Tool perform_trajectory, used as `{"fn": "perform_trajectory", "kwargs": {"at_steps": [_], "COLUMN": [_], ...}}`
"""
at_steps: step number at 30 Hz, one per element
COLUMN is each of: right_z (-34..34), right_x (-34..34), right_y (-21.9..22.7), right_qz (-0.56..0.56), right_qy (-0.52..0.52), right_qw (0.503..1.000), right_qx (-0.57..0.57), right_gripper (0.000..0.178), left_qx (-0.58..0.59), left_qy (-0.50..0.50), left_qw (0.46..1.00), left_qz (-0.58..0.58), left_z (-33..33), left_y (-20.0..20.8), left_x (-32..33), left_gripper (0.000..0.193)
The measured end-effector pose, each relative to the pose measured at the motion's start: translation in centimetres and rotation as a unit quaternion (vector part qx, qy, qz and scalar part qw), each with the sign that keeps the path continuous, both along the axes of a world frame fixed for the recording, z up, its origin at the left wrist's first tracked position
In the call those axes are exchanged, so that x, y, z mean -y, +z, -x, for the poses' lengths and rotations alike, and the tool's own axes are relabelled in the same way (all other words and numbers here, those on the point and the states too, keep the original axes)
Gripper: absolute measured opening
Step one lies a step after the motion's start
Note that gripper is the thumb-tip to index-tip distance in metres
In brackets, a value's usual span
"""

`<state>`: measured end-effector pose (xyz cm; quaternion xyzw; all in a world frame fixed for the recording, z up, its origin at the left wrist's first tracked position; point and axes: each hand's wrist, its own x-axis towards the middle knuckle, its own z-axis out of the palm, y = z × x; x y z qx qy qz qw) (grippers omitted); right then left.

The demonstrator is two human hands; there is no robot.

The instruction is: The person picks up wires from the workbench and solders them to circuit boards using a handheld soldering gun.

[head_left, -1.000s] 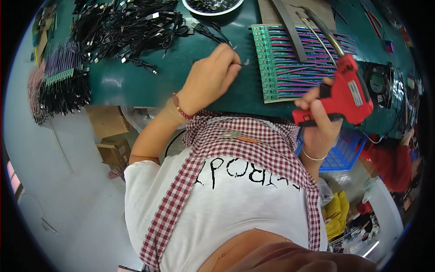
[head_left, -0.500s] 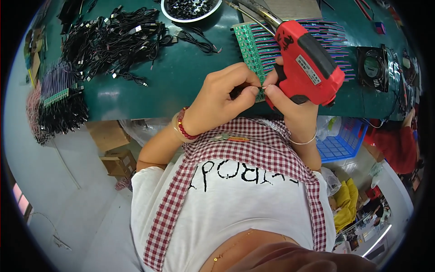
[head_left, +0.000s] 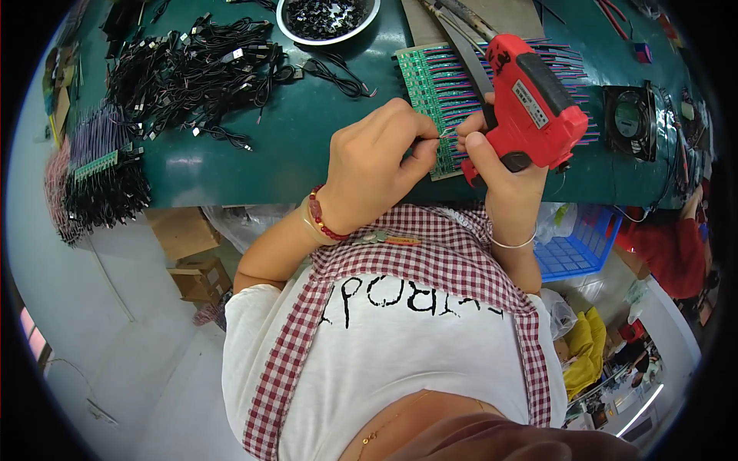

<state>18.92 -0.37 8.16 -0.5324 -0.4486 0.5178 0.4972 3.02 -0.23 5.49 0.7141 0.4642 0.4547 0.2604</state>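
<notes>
A red soldering gun (head_left: pixel 529 104) with a black grip strip is in my right hand (head_left: pixel 509 180), its long metal front end pointing to the far side of the table. My fingers wrap its handle near the trigger. My left hand (head_left: pixel 377 157) is closed in a pinch at the near part of a green circuit board panel (head_left: pixel 419 73). A thin wire end (head_left: pixel 443 137) shows at its fingertips; the rest is hidden by the hand. Rows of dark and pink wires (head_left: pixel 565 65) stick out rightward from the panel, partly behind the gun.
Black USB cables (head_left: pixel 192 81) lie heaped at the left, beside a white bowl (head_left: pixel 327 43) of small black parts. Wired boards (head_left: pixel 96 167) hang over the left edge. A black fan (head_left: pixel 632 121) stands right; below are a blue basket (head_left: pixel 573 250) and a person's red sleeve (head_left: pixel 669 250).
My right hand and the soldering gun have shifted slightly right. Its fingertips, earlier meeting those of my left hand, are now a little apart from them.
</notes>
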Motion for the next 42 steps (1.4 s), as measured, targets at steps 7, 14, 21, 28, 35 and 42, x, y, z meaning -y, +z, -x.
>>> {"fn": "perform_trajectory", "kwargs": {"at_steps": [7,14,21,28,35,42], "right_z": [0.2,0.1,-1.5,-5.4,-6.0,-6.4], "right_x": [-0.1,-0.3,0.1,1.7,3.6,4.2], "right_y": [-0.7,-1.2,0.3,-1.0,-2.6,-3.3], "right_qz": [-0.022,0.006,0.015,0.098,0.136,0.096], "right_qy": [0.030,0.024,-0.024,-0.034,-0.018,-0.004], "right_qw": [0.999,1.000,1.000,0.994,0.988,0.987], "right_qx": [0.020,-0.001,0.011,0.031,0.072,0.127], "right_gripper": [0.009,0.012,0.041,0.017,0.021,0.031], "left_qx": [-0.053,-0.006,-0.087,-0.173,-0.188,-0.191], "left_qy": [0.015,0.014,0.050,0.049,0.055,0.055], "left_qw": [0.992,0.999,0.994,0.983,0.980,0.979], "left_qz": [-0.114,-0.028,-0.033,-0.034,-0.018,-0.035], "left_z": [-0.6,-0.4,2.1,2.2,1.8,1.8], "left_y": [0.0,-0.3,-3.3,-4.0,-3.2,-3.2], "left_x": [-0.4,-1.0,-5.9,-7.2,-7.0,-7.1], "left_gripper": [0.022,0.017,0.010,0.006,0.007,0.008]}}
